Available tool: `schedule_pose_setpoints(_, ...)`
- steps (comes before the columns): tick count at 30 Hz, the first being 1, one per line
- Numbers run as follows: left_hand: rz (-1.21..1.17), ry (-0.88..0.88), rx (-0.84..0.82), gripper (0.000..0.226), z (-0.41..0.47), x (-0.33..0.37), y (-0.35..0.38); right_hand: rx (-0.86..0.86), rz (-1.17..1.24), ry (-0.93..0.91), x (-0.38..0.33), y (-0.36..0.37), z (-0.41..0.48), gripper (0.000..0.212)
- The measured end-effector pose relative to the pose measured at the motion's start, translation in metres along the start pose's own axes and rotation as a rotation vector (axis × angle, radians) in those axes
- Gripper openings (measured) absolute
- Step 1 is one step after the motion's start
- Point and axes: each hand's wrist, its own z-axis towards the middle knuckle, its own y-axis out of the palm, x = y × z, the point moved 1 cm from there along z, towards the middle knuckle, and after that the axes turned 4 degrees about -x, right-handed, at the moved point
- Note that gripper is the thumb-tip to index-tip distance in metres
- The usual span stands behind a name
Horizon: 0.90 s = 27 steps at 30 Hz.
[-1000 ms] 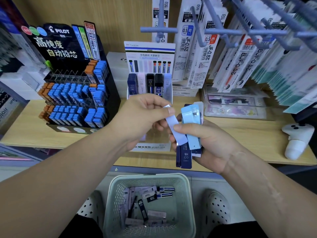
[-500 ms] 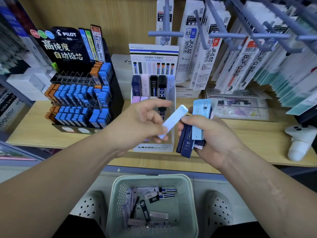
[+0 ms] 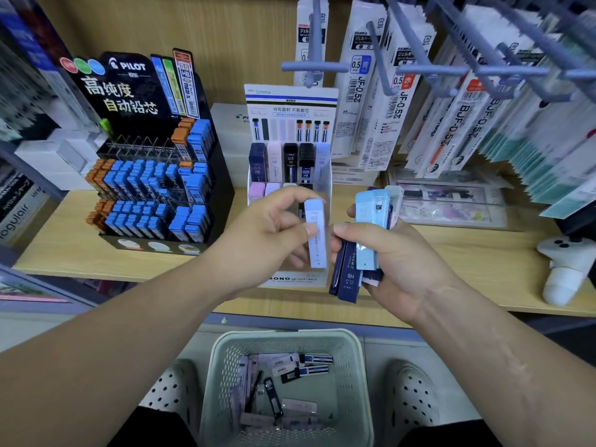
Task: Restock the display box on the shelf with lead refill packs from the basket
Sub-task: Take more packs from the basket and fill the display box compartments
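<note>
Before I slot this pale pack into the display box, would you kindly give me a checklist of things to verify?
1. Grip: the left hand pinches the pale pack: ok.
2. Pose: that pack is roughly upright, like those in the display box: ok.
3. Target: a matching pale column stands at the box's right end: ok.
4. Room in that column's front row: cannot tell, the hands hide it.
5. Reserve: the right hand grips the spare packs: ok.
6. Supply: the basket holds more packs: ok.
</note>
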Motion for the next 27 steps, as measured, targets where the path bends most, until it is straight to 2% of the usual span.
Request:
schedule_pose_setpoints(1,0.007,0.023,0.049,0.023,0.002,0.0,-0.001,0.026,0.015,0.007,0.0,-0.002,0.0,0.021)
schedule_pose_setpoints(5,-0.015,0.125,0.233,0.023,0.014,0.005,-0.008,0.08,0.003,0.022,-0.002,-0.007,-0.002,0.021)
schedule_pose_setpoints(8,-0.032,0.198,0.344,0.023,0.026,0.017,-0.015,0.073,-0.054,0.015,-0.006,-0.009,-0.005,0.042)
schedule_pose_setpoints(11,-0.017,0.235,0.429,0.029,0.04,0.027,-0.023,0.068,-0.053,0.02,-0.009,-0.013,-0.007,0.038)
schedule_pose_setpoints(17,0.02,0.256,0.468,0.033,0.059,0.028,-0.019,0.066,-0.042,0.04,-0.013,-0.018,-0.007,0.039)
schedule_pose_setpoints(21,0.035,0.276,0.458,0.034,0.061,0.027,-0.016,0.084,-0.023,0.052,-0.016,-0.02,-0.006,0.02)
schedule_pose_setpoints(27,0.097,0.366,0.491,0.036,0.062,0.028,-0.016,0.091,-0.008,0.053,-0.016,-0.023,-0.008,0.026)
